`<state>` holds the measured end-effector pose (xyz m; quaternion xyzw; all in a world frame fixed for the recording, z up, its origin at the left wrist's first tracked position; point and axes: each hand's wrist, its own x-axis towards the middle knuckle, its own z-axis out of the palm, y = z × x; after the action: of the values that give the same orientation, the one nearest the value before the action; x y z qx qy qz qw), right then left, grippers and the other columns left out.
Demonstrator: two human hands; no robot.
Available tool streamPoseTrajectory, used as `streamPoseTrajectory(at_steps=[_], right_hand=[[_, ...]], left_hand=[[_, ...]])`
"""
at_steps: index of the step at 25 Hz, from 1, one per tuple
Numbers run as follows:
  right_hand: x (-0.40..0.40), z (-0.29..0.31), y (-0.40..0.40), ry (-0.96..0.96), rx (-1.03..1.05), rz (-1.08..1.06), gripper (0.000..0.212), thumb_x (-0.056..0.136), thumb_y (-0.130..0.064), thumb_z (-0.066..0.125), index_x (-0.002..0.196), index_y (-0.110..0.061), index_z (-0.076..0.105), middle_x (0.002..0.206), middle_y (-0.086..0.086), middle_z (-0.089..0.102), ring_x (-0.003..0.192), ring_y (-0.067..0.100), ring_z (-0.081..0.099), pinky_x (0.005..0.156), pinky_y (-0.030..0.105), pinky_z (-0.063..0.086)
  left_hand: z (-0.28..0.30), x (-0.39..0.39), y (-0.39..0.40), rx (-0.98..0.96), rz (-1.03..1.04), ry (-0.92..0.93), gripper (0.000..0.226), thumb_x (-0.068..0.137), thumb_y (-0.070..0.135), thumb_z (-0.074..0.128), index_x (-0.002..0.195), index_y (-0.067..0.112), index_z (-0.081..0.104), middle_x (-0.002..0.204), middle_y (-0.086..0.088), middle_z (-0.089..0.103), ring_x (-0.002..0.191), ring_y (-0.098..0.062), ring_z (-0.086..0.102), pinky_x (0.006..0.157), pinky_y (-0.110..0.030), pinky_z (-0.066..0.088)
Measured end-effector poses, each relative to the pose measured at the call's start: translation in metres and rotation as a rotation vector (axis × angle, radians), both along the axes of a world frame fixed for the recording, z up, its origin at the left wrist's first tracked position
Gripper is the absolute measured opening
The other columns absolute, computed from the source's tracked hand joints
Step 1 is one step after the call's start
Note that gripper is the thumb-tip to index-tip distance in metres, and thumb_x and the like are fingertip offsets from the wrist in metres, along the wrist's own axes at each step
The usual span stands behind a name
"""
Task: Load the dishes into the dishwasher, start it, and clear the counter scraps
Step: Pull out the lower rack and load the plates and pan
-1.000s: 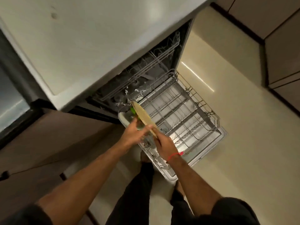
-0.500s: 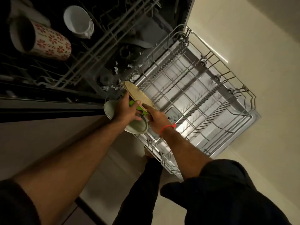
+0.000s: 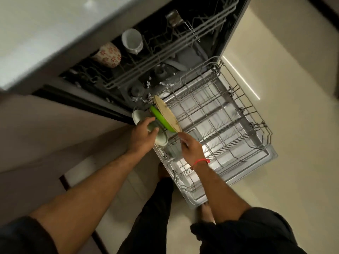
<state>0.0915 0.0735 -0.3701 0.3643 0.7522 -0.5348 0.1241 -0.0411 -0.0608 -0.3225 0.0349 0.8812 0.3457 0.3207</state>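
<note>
A tan plate (image 3: pixel 166 112) and a bright green plate (image 3: pixel 159 117) stand on edge, side by side, at the back left corner of the pulled-out lower rack (image 3: pixel 225 125). My right hand (image 3: pixel 191 148) sits just below them, its index fingertip at the tan plate's lower edge and the other fingers loose. My left hand (image 3: pixel 144 134) grips a pale round plate (image 3: pixel 161 141) at the rack's left rim, thumb over its face. Most of that plate is hidden behind the hand.
The upper rack holds a floral mug (image 3: pixel 108 55) and a white cup (image 3: pixel 133 41) on their sides. The open dishwasher door (image 3: pixel 264 162) lies under the lower rack. The countertop (image 3: pixel 45 24) overhangs at the top left, cabinet fronts stand at the left, and pale floor lies to the right.
My right hand has let go of the tan plate and drawn back a little; the tan and green plates now stand in the rack. My left hand keeps hold of the pale plate.
</note>
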Motion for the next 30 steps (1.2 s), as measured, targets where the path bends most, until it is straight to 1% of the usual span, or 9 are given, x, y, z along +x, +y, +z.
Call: streamPoseTrajectory(at_steps=[2,5,8,11,15,19,24,28,30], right_hand=[[0.015,0.028,-0.003,0.083,-0.023,0.051,0.044,0.090,0.001,0.045,0.122,-0.019,0.067,0.122,0.001,0.070,0.117,0.019,0.063,0.108,0.032,0.046],[0.036,0.087,-0.013,0.220,-0.065,0.163,0.037,0.094,-0.001,0.048,0.120,-0.018,0.068,0.109,-0.001,0.073,0.104,0.011,0.067,0.099,0.031,0.051],[0.057,0.164,-0.043,0.299,-0.114,0.312,0.034,0.096,-0.005,0.048,0.119,-0.019,0.068,0.104,-0.003,0.073,0.100,0.012,0.068,0.091,0.028,0.054],[0.073,0.221,-0.086,0.367,-0.107,0.485,0.033,0.095,-0.009,0.049,0.117,-0.024,0.068,0.104,-0.005,0.073,0.098,0.011,0.068,0.093,0.032,0.054],[0.077,0.289,-0.168,0.492,-0.096,0.734,0.034,0.095,-0.003,0.052,0.112,-0.027,0.069,0.098,-0.006,0.074,0.088,0.005,0.069,0.088,0.029,0.055],[0.061,0.343,-0.267,0.567,-0.128,0.910,0.032,0.095,-0.001,0.052,0.112,-0.022,0.070,0.097,-0.005,0.074,0.085,0.008,0.071,0.084,0.031,0.058],[0.037,0.396,-0.404,0.604,-0.211,1.006,0.029,0.096,0.002,0.052,0.111,-0.016,0.070,0.097,0.003,0.074,0.083,0.009,0.071,0.080,0.020,0.056],[0.007,0.419,-0.510,0.644,-0.268,1.041,0.033,0.094,0.006,0.051,0.108,-0.018,0.069,0.096,0.003,0.074,0.089,0.010,0.071,0.083,0.030,0.059],[-0.008,0.425,-0.550,0.651,-0.290,1.018,0.033,0.094,0.005,0.051,0.109,-0.019,0.068,0.095,0.003,0.074,0.087,0.011,0.072,0.082,0.031,0.059]], left_hand=[[0.032,0.028,-0.016,0.024,0.008,0.081,0.036,0.092,0.017,0.068,0.128,0.022,0.065,0.136,-0.006,0.060,0.098,-0.031,0.068,0.086,-0.043,0.058],[0.095,0.082,-0.042,0.079,0.051,0.192,0.031,0.094,0.012,0.067,0.124,0.021,0.067,0.145,0.003,0.048,0.074,-0.023,0.066,0.073,-0.017,0.050],[0.167,0.143,-0.088,0.107,0.103,0.262,0.031,0.095,0.009,0.066,0.124,0.017,0.067,0.142,0.009,0.043,0.074,-0.016,0.065,0.074,-0.001,0.042],[0.220,0.195,-0.144,0.102,0.165,0.360,0.030,0.094,0.005,0.067,0.122,0.015,0.069,0.143,0.004,0.044,0.080,-0.020,0.068,0.078,-0.001,0.043],[0.267,0.239,-0.227,0.123,0.423,0.525,0.035,0.090,0.001,0.070,0.116,0.025,0.070,0.139,0.001,0.053,0.093,-0.016,0.069,0.083,-0.012,0.052],[0.305,0.255,-0.304,0.127,0.573,0.582,0.032,0.092,0.005,0.069,0.117,0.024,0.071,0.138,0.004,0.054,0.093,-0.011,0.069,0.084,-0.006,0.048],[0.336,0.248,-0.426,0.137,0.684,0.661,0.032,0.092,0.006,0.069,0.120,0.020,0.070,0.137,0.001,0.056,0.088,0.012,0.064,0.082,-0.007,0.049],[0.358,0.235,-0.524,0.123,0.774,0.692,0.030,0.093,0.009,0.068,0.122,0.018,0.071,0.135,0.001,0.057,0.093,-0.005,0.066,0.081,-0.010,0.050],[0.366,0.231,-0.561,0.121,0.804,0.692,0.029,0.094,0.012,0.068,0.121,0.022,0.071,0.133,0.006,0.056,0.091,-0.009,0.067,0.080,-0.009,0.050]])
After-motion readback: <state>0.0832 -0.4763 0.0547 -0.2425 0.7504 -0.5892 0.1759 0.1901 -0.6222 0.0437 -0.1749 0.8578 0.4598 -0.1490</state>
